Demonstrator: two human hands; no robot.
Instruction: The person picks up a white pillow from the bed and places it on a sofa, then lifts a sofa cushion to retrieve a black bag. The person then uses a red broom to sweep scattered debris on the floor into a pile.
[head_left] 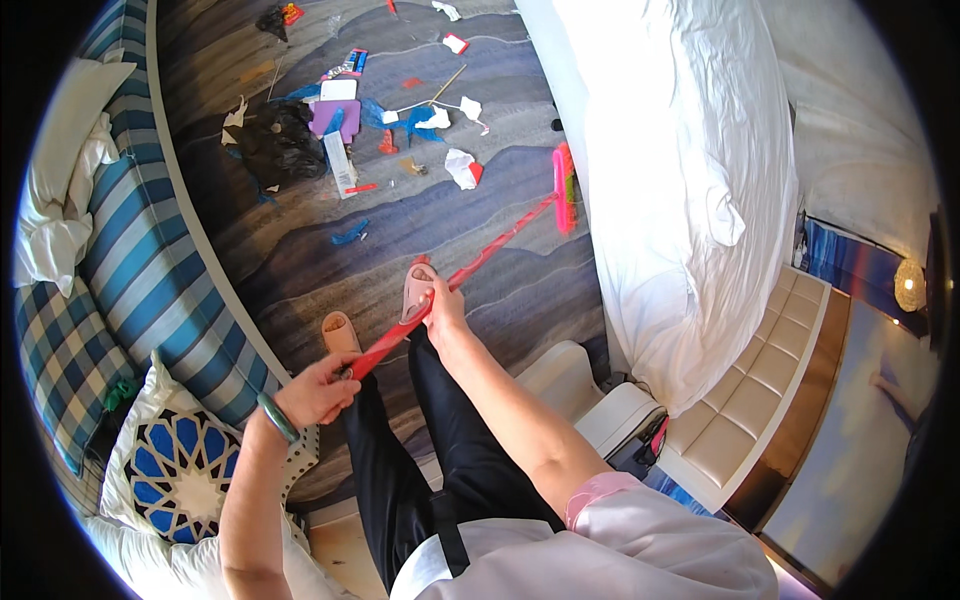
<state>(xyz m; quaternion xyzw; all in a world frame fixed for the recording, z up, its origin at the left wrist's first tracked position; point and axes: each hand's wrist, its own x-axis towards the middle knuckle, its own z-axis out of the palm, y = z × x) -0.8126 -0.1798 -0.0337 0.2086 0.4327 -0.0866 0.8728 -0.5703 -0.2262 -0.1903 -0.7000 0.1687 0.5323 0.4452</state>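
A broom with a long red handle (501, 241) slants across the floor in front of me. My left hand (318, 388) is closed round the handle's near end. Farther along the handle, my right hand (443, 306) grips it too. The pink broom head (562, 190) with green in its bristles rests at the foot of the white-covered bed. Litter lies scattered to its left: a crumpled black plastic bag (290, 148), a flat purple piece (337, 119), a clear plastic strip (340, 164), blue plastic scraps (350, 233) and white crumpled paper (461, 168).
A blue striped sofa (165, 245) with cushions runs along the left. On the right stands a bed under a white sheet (680, 180), with a white bedside cabinet (617, 417) nearer me. My feet in pink slippers (340, 332) stand on the dark patterned floor.
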